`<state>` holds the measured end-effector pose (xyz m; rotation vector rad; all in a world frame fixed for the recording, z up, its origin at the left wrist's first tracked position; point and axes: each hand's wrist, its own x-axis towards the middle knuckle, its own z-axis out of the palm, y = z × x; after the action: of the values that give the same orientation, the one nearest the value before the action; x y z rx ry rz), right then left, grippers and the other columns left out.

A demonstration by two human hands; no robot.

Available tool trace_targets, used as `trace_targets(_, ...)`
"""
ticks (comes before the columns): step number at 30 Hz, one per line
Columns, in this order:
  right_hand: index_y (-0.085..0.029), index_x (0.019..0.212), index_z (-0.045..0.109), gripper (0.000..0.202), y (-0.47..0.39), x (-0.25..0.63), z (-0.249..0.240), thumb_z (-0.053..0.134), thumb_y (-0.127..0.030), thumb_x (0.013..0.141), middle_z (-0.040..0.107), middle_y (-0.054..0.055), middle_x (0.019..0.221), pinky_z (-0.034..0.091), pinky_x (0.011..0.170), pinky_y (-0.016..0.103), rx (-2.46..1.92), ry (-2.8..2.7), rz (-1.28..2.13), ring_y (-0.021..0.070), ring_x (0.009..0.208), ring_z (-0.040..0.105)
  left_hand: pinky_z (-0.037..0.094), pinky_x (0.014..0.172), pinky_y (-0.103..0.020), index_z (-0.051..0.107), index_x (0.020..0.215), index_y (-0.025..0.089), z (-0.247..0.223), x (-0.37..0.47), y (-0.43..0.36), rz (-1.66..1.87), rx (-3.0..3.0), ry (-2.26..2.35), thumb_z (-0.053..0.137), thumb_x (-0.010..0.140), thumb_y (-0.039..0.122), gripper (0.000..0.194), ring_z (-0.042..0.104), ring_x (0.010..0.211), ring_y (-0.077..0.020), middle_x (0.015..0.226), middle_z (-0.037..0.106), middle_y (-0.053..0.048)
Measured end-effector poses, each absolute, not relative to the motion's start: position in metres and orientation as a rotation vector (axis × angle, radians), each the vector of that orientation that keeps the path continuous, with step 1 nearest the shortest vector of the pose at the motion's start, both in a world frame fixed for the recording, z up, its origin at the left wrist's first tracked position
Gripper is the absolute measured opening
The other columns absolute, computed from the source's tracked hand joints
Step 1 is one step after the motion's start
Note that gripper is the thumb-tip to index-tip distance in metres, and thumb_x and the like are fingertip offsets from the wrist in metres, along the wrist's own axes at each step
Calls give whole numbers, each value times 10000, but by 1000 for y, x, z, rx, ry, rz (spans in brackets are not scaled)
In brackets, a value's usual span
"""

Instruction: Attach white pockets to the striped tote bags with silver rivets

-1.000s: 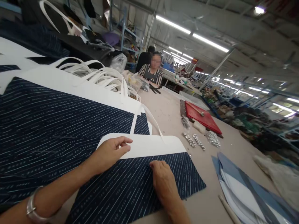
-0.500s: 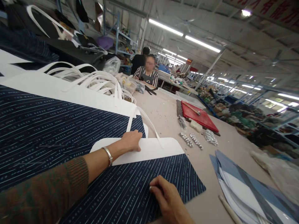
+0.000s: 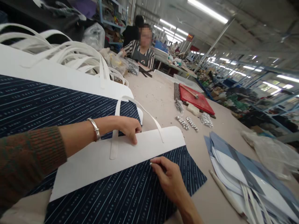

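Observation:
A dark navy bag (image 3: 130, 186) with pale diagonal stripes and lettering lies before me. Along its top runs a wide white band (image 3: 93, 165), with a white strap handle (image 3: 114, 137) arching from it. My left hand (image 3: 128, 128) grips the band's upper edge, thumb on the near side, fingers curled out of sight behind. Over the striped part is my right hand (image 3: 169, 177), thumb and forefinger pinched on a tiny whitish piece too small to name. Beneath and behind, another striped bag (image 3: 70, 102) with a white top lies to the left.
White handles (image 3: 79, 56) bunch up at the back left. On the table (image 3: 154, 102) are a red board (image 3: 196, 99) with a mallet on it, several silvery strips (image 3: 182, 123) and blue-and-white bags (image 3: 247, 168) at right. A person (image 3: 142, 53) in stripes sits across.
The front bag has shifted and turned, so more of its white band and the handle's left end show. My right hand is now nearer the band. The camera view has moved.

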<state>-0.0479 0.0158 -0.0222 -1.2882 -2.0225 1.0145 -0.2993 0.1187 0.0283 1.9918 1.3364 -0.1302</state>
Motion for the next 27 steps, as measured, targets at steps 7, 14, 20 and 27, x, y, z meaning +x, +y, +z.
trace_targets(7, -190, 850, 713, 109, 12, -46, -39, 615, -237, 846, 691, -10, 689, 466, 593, 233, -1304, -2034, 1084, 123, 605, 597, 455, 577, -309, 728, 759, 200, 6, -285, 114, -246, 1726, 1132, 771, 526, 504, 385, 618, 676, -229, 779, 713, -56)
trace_targets(14, -208, 846, 734, 102, 9, -40, -42, 635, -233, 840, 724, 1, 724, 515, 641, 262, -1288, -2010, 1128, 137, 623, 638, 557, 748, -391, 747, 830, 198, -2, -279, 110, -205, 1192, 879, 772, 606, 372, 285, 687, 770, -277, 850, 755, -91)
trace_targets(20, -216, 831, 732, 102, 9, -43, -44, 632, -199, 847, 718, 3, 751, 500, 664, 267, -1204, -2089, 1063, 143, 694, 654, 573, 781, -406, 730, 855, 191, -14, -275, 109, -198, 1055, 869, 721, 648, 273, 223, 698, 822, -289, 863, 761, -83)
trace_targets(27, -217, 837, 725, 128, 11, -45, -42, 604, -187, 869, 699, 6, 757, 498, 659, 263, -1156, -2156, 1049, 137, 696, 641, 574, 778, -374, 722, 918, 168, -18, -275, 110, -197, 985, 872, 713, 685, 270, 254, 701, 798, -259, 882, 764, -86)
